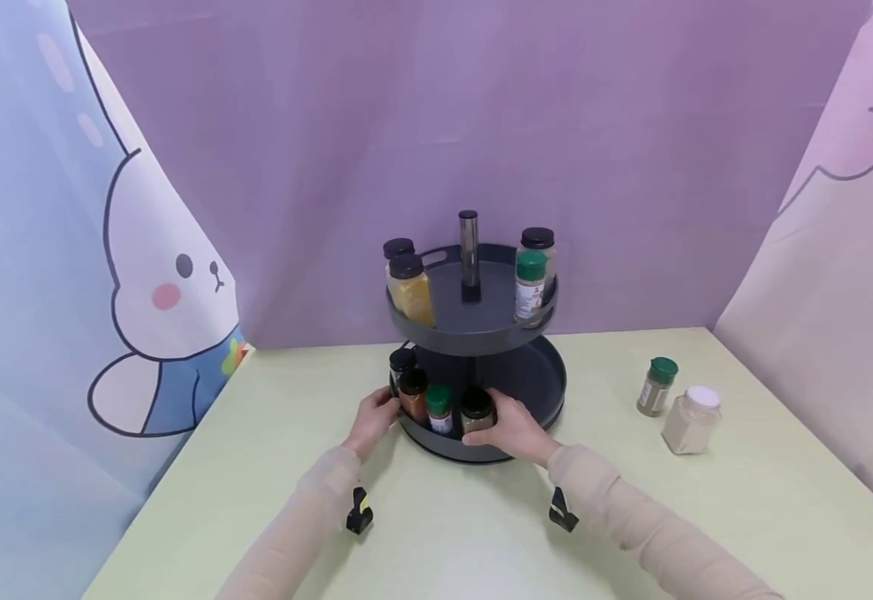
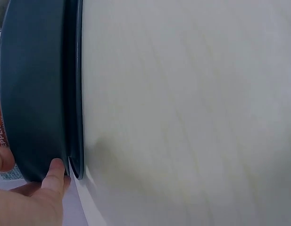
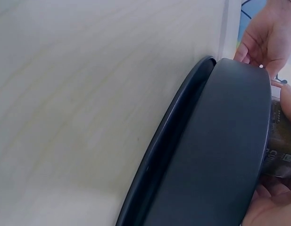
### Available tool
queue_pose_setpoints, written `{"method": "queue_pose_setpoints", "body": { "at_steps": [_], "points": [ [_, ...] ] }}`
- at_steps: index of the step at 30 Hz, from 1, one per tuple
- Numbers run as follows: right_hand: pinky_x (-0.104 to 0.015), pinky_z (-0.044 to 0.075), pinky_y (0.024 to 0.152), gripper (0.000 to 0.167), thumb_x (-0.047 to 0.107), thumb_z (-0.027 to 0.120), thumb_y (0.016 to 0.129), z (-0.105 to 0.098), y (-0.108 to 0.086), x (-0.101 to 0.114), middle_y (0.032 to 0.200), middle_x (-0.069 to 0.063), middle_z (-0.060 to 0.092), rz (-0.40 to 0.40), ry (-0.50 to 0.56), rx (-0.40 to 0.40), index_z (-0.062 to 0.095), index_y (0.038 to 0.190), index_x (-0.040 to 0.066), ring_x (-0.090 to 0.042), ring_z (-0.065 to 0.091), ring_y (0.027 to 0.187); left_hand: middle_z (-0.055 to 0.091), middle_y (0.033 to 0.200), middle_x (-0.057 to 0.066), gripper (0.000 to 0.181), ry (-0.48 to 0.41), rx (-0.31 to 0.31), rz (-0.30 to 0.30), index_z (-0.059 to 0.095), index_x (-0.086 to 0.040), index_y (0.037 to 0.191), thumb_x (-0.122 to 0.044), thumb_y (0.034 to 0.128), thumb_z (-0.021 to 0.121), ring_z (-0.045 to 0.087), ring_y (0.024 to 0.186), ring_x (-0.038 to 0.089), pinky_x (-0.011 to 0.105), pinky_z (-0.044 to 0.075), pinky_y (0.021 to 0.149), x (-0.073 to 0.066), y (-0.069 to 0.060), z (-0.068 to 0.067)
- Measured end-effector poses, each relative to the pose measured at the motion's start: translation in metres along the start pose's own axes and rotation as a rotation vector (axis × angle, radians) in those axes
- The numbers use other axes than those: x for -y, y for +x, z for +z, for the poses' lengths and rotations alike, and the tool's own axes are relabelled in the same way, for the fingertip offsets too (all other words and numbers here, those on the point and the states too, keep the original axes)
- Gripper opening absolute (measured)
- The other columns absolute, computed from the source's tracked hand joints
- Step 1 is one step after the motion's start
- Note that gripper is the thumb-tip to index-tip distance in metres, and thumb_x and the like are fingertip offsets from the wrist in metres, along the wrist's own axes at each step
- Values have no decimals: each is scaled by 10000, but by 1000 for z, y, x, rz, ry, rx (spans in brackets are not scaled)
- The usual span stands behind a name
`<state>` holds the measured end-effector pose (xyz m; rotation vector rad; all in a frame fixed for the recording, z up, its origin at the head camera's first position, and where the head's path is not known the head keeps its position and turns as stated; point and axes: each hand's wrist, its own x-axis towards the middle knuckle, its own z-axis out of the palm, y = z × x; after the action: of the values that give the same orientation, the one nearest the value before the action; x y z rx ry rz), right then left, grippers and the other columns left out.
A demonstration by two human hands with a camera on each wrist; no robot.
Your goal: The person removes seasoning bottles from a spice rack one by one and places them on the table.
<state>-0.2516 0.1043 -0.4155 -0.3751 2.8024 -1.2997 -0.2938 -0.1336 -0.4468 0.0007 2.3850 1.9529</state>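
On a two-tier black turntable rack, my right hand grips a black-lidded jar of brown spice in the front of the lower tray. Part of its label shows in the right wrist view, where the jar stands behind the tray wall. My left hand holds the lower tray's rim at the left, with thumb and fingers on either side of the wall in the left wrist view. Between the hands stand a green-lidded jar, a black-lidded orange-red jar and another dark-lidded jar.
Two yellowish jars, the front one with a black lid, stand on the upper tray's left. A green-lidded jar and a black-lidded jar are on its right. A green-lidded jar and a white-lidded jar stand on the table.
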Motion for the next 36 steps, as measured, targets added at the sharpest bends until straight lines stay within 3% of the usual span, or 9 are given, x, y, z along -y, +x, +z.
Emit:
{"method": "queue_pose_setpoints", "body": {
  "at_steps": [11, 16, 26, 36],
  "points": [
    [-443, 446, 942, 836, 318, 807, 668, 0, -1, -1, 1295, -169, 511, 18, -30, 2, 414, 1322, -22, -305, 504, 1156, 403, 1366, 268, 461, -6, -14, -12, 341, 73, 1366, -97, 943, 408, 454, 1223, 359, 418, 412, 1004, 8, 1, 2],
    [-459, 429, 963, 888, 358, 796, 675, -4, 1, 1, 1332, -191, 477, 23, -38, 9, 375, 1351, -35, -330, 478, 1191, 384, 1388, 250, 468, -23, -9, -10, 321, 61, 1380, -104, 950, 401, 439, 1241, 349, 418, 398, 1018, 6, 1, 3],
    [-353, 490, 753, 674, 337, 804, 669, -15, 3, 5, 1103, -77, 608, -24, -49, -44, 505, 1208, 65, -211, 569, 913, 400, 1372, 260, 458, -15, -41, -9, 342, 71, 1366, -82, 939, 408, 452, 1228, 353, 418, 406, 1012, 4, 1, 2],
    [-432, 483, 844, 711, 311, 790, 693, -34, 3, 6, 1209, -109, 576, -56, -18, -87, 458, 1274, 72, -266, 559, 1054, 392, 1382, 258, 462, 14, -63, 1, 353, 65, 1364, -89, 932, 411, 460, 1220, 351, 422, 416, 999, 8, 3, 4]
  ]
}}
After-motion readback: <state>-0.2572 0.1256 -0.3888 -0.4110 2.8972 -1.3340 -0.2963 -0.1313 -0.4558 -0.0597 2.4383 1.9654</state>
